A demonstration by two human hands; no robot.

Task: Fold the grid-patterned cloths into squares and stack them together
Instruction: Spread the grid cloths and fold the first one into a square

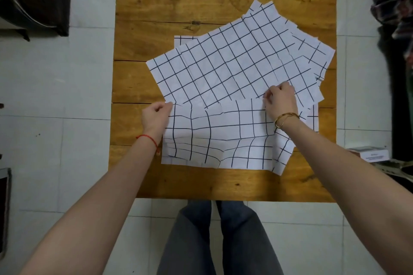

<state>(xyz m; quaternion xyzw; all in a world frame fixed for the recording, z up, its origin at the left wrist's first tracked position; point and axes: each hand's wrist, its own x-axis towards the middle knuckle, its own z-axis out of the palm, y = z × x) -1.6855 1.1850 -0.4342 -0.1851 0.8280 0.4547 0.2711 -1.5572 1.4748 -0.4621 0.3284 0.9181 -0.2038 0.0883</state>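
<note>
Several white cloths with a black grid lie overlapped on a wooden table. The nearest cloth is doubled over toward me, its folded part slightly puffed. My left hand pinches its far left corner. My right hand pinches its far edge toward the right. Behind it a large cloth lies flat and tilted. More grid cloths stick out from under that one at the right and far corners.
The table stands on a white tiled floor. A dark bag lies at the far left, dark plaid clothing at the far right, and a small white box beside the table's right edge. My legs are under the near edge.
</note>
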